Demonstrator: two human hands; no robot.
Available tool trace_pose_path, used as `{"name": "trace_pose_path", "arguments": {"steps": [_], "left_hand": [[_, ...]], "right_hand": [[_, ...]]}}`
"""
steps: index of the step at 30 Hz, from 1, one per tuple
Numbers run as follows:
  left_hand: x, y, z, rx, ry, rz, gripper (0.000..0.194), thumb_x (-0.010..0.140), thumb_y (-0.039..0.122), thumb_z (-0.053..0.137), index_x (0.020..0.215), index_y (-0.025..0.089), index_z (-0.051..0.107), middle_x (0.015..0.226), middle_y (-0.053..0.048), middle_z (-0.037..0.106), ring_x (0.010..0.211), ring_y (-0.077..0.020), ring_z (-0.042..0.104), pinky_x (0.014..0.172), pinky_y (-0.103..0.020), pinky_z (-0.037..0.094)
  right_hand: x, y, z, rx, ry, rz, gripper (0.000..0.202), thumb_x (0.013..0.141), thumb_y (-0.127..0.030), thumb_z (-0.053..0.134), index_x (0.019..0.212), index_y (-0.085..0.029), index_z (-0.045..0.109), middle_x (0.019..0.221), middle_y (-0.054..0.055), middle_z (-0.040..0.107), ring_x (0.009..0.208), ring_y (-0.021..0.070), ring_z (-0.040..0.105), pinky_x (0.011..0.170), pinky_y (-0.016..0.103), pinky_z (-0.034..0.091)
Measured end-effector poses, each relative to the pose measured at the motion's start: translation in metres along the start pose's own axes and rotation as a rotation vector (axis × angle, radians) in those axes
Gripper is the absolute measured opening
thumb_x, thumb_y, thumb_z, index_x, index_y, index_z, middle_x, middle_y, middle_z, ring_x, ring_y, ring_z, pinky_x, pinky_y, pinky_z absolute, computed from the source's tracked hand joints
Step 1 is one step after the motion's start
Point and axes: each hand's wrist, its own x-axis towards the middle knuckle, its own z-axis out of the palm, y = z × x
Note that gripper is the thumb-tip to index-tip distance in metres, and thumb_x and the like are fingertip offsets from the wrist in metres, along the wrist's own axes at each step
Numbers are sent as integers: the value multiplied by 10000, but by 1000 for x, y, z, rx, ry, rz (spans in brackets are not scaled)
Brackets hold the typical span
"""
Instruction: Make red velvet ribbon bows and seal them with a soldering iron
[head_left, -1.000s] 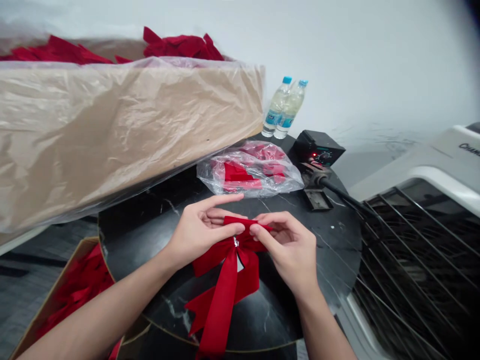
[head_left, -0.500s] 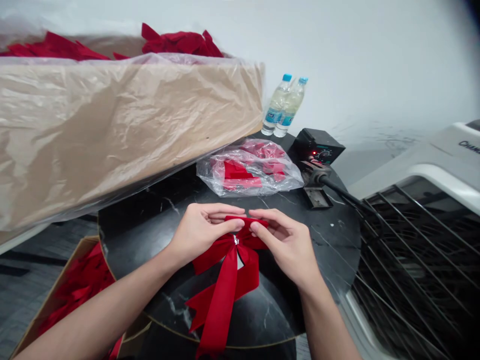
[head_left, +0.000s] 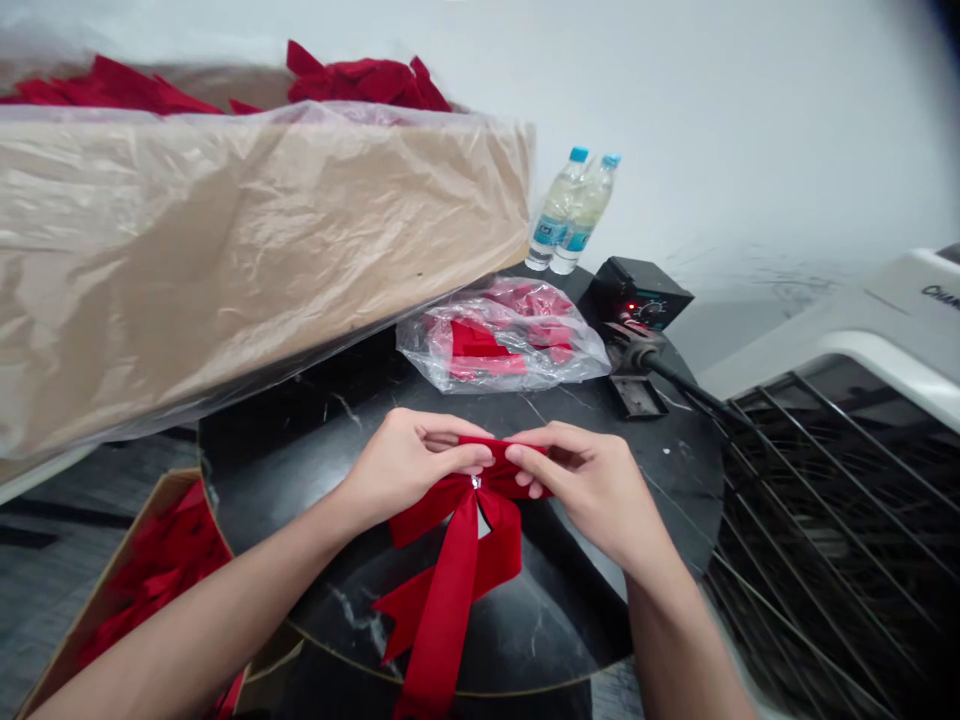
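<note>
A red ribbon bow (head_left: 450,600) with long tails lies on the black marbled round table (head_left: 285,500). A small shiny silver tie shows at its middle. My left hand (head_left: 420,455) pinches the upper edge of the bow left of centre, thumb against fingers. Close beside it, my right hand (head_left: 574,475) grips the same upper band on the right, thumb in front and fingers partly hidden behind. One tail hangs toward the table's near edge; the other curls round to the left.
A plastic-lined carton (head_left: 262,260) piled with red ribbon stands at left. Behind my hands lie a clear bag (head_left: 495,340) of red pieces, two bottles (head_left: 566,215), and a black control box (head_left: 637,290) with a cabled tool. Another ribbon-filled box (head_left: 165,560) is lower left; a grilled heater-like appliance (head_left: 832,480), right.
My right hand has shifted slightly right and its thumb now lies nearer the left fingertips on the bow's band. The bow itself stays in nearly the same place.
</note>
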Motion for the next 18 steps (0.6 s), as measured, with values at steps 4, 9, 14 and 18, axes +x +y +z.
{"name": "trace_pose_path", "arguments": {"steps": [4, 9, 14, 18], "left_hand": [[-1, 1, 0, -19, -13, -2, 221, 786, 284, 833, 959, 147, 821, 865, -65, 823, 857, -222, 796, 815, -255, 652], [-3, 1, 0, 10, -40, 2, 203, 807, 274, 809, 967, 149, 822, 880, -72, 823, 861, -227, 796, 800, -250, 648], [-5, 3, 0, 84, -55, 40, 175, 818, 245, 786, 962, 156, 827, 877, -67, 823, 833, -219, 796, 767, -236, 638], [-5, 3, -1, 113, -62, 34, 175, 809, 263, 789, 941, 155, 828, 845, -74, 821, 782, -221, 790, 740, -259, 639]], "right_hand": [[1, -2, -3, -33, -30, -3, 248, 877, -404, 755, 951, -174, 811, 741, 41, 718, 592, 127, 657, 541, 216, 559], [0, -6, -5, -72, -73, 17, 270, 887, -420, 742, 1022, -195, 806, 822, 51, 757, 671, 148, 702, 612, 228, 592], [0, -10, -6, -117, -137, 44, 244, 879, -398, 748, 995, -194, 812, 759, 40, 750, 619, 143, 674, 567, 230, 565], [-1, -13, -7, -126, -179, 71, 204, 891, -362, 728, 937, -178, 803, 708, 31, 727, 574, 132, 648, 521, 213, 530]]}}
